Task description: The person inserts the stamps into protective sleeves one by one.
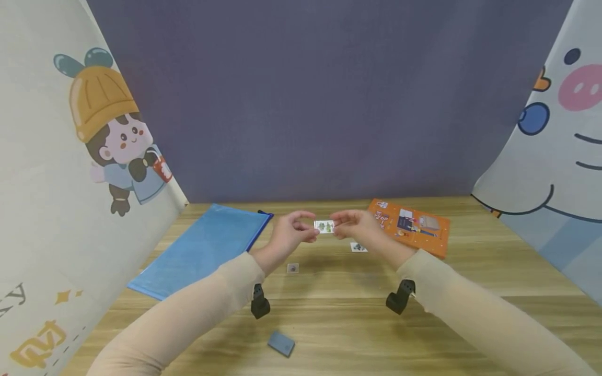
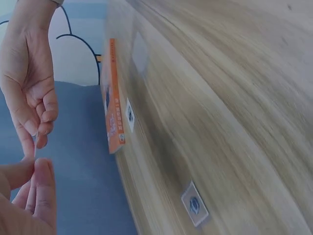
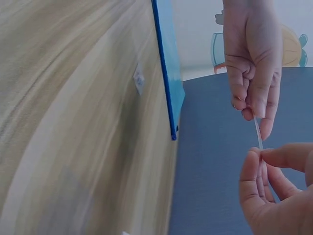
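A small white card (image 1: 324, 226) with a green picture is held up above the table, level between both hands. My left hand (image 1: 287, 234) pinches its left edge between thumb and fingertips. On the opposite edge, the thumb and fingers of my right hand (image 1: 361, 227) pinch it too. Edge-on, the card (image 3: 258, 133) looks like a thin strip in the right wrist view. Below the hands, one small picture card (image 1: 292, 268) lies on the table near the left wrist. Another picture card (image 1: 359, 247) lies under the right hand, close to the orange book.
A blue zip folder (image 1: 197, 250) lies flat at the left. The orange book (image 1: 423, 230) rests at the back right, partly behind my right hand. Nearer me on the wooden table (image 1: 338, 334) is a small grey-blue block (image 1: 281, 343). A dark curtain (image 1: 329, 104) closes off the back.
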`<state>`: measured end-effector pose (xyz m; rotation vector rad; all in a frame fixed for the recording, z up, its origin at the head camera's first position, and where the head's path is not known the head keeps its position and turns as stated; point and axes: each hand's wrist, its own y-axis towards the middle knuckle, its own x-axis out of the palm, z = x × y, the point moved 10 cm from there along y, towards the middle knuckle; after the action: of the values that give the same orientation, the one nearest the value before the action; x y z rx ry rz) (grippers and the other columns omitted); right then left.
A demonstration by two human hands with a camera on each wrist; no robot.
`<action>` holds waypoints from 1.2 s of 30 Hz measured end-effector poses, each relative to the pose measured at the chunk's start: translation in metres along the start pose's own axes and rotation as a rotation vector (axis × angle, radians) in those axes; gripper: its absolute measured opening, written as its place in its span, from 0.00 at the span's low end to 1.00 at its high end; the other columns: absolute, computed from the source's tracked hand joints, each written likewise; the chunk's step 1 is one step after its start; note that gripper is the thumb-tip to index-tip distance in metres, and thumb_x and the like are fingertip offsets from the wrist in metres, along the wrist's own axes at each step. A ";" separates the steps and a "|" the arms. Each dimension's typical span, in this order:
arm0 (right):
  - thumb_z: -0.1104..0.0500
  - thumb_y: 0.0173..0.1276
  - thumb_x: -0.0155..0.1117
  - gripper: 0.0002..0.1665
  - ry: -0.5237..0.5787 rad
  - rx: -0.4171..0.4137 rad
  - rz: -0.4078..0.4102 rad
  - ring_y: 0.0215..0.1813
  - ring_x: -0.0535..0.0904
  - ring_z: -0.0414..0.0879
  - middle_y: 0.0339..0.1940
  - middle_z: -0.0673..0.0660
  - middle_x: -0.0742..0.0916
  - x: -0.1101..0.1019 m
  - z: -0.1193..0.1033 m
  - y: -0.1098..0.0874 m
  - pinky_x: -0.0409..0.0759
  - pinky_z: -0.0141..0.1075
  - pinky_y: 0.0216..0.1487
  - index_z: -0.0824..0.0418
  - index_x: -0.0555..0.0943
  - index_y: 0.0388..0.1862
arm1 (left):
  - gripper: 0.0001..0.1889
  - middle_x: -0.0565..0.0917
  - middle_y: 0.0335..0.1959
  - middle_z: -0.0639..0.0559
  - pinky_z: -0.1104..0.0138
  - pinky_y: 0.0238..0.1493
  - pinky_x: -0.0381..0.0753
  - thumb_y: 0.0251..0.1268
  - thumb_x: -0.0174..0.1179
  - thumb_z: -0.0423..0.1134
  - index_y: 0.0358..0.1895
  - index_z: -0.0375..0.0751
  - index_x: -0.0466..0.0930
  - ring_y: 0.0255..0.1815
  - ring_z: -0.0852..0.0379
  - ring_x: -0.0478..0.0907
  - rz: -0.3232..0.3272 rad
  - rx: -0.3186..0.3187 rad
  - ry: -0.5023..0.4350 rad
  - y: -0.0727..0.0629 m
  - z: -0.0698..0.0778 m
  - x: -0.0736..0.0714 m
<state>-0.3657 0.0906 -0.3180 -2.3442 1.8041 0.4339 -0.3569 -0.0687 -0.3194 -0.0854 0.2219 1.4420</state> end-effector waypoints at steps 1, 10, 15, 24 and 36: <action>0.67 0.62 0.65 0.26 -0.002 0.005 -0.006 0.44 0.84 0.52 0.51 0.64 0.83 0.001 0.003 0.000 0.84 0.42 0.53 0.67 0.75 0.61 | 0.21 0.87 0.35 0.39 0.64 0.41 0.88 0.57 0.67 0.26 0.55 0.39 0.79 0.29 0.58 0.84 -0.010 0.005 0.036 0.001 -0.001 0.001; 0.67 0.62 0.64 0.25 -0.008 0.037 -0.026 0.44 0.84 0.54 0.53 0.67 0.82 0.008 0.020 0.000 0.82 0.46 0.56 0.68 0.75 0.60 | 0.25 0.86 0.33 0.42 0.67 0.40 0.87 0.52 0.68 0.22 0.56 0.36 0.78 0.28 0.59 0.83 -0.057 -0.016 0.160 0.006 -0.020 0.007; 0.70 0.60 0.65 0.25 0.020 0.052 -0.019 0.38 0.83 0.44 0.51 0.67 0.83 0.011 0.028 0.000 0.82 0.49 0.55 0.70 0.76 0.58 | 0.22 0.86 0.32 0.41 0.67 0.39 0.87 0.53 0.67 0.22 0.53 0.36 0.80 0.28 0.59 0.83 -0.062 -0.031 0.216 0.006 -0.026 0.009; 0.74 0.54 0.66 0.26 -0.011 0.082 -0.015 0.33 0.81 0.42 0.45 0.66 0.84 0.017 0.046 0.001 0.86 0.37 0.41 0.74 0.77 0.54 | 0.22 0.87 0.33 0.42 0.68 0.36 0.86 0.48 0.70 0.24 0.50 0.34 0.80 0.28 0.58 0.82 -0.089 -0.029 0.323 0.008 -0.042 0.014; 0.78 0.53 0.61 0.25 0.006 0.149 -0.092 0.29 0.79 0.43 0.37 0.65 0.83 0.035 0.070 -0.001 0.84 0.31 0.33 0.78 0.76 0.53 | 0.18 0.86 0.25 0.48 0.71 0.25 0.83 0.44 0.73 0.23 0.42 0.30 0.82 0.24 0.59 0.82 -0.181 0.003 0.424 0.001 -0.056 0.027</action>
<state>-0.3664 0.0793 -0.3957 -2.3166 1.6608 0.2707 -0.3609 -0.0534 -0.3798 -0.4010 0.5489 1.2314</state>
